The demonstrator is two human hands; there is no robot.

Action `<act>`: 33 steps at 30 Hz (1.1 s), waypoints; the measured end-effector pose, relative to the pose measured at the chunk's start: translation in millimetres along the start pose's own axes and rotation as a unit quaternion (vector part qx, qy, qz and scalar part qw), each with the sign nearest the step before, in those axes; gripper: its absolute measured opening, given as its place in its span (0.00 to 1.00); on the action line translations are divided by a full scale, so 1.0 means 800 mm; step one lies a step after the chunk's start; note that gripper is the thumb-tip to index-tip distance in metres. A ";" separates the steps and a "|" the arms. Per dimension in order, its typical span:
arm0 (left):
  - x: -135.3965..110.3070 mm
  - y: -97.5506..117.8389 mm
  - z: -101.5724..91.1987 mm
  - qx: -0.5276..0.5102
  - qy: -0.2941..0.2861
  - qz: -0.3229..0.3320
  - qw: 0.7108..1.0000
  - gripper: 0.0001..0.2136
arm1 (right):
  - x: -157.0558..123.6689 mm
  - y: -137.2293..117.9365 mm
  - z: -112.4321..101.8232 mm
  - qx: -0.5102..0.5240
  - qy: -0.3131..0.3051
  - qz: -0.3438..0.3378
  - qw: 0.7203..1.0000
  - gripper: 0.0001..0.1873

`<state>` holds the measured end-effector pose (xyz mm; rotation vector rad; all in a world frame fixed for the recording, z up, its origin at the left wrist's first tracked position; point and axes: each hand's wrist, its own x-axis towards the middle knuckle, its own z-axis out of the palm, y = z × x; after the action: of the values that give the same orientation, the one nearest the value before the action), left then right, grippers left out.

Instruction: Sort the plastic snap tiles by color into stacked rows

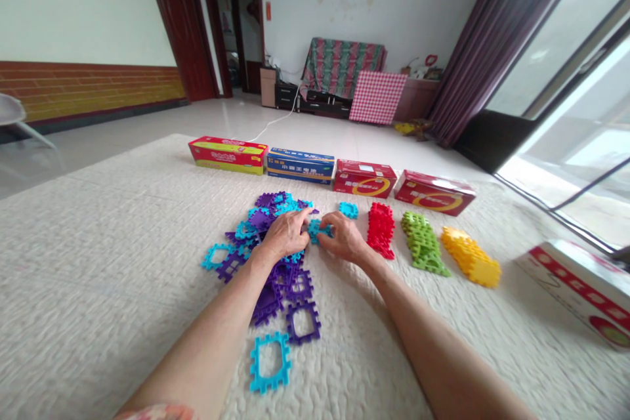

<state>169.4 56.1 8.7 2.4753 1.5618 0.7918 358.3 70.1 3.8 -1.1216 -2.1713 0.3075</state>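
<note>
Between my hands are light-blue interlocking plastic tiles with notched edges; I cannot tell how many. My right hand grips their right side between thumb and fingers. My left hand holds their left edge, its thumb near and its index finger on the far side. Under and beside the left hand spreads a loose pile of purple tiles and light-blue ones. A light-blue square frame tile lies nearest me, beside a purple frame tile. Beyond my right hand sits another light-blue tile.
To the right are rows of red tiles, green tiles and yellow tiles. Along the back stand a red-yellow box, a blue box and two dark-red boxes. A white-red carton sits far right on the quilted cover.
</note>
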 end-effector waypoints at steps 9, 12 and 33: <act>-0.001 0.004 -0.002 0.000 0.004 0.000 1.000 0.27 | 0.002 0.006 -0.022 0.023 0.015 0.074 0.997 0.09; -0.001 0.006 -0.004 0.004 -0.001 -0.003 1.000 0.27 | 0.009 0.018 -0.035 -0.023 0.042 0.082 0.995 0.13; 0.001 0.003 0.001 0.018 -0.010 0.004 1.000 0.24 | -0.026 0.003 -0.030 -0.010 -0.020 -0.111 0.994 0.23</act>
<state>172.2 55.6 9.5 2.5082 1.5757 0.7447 384.0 53.0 11.1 -0.8796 -2.3142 0.2119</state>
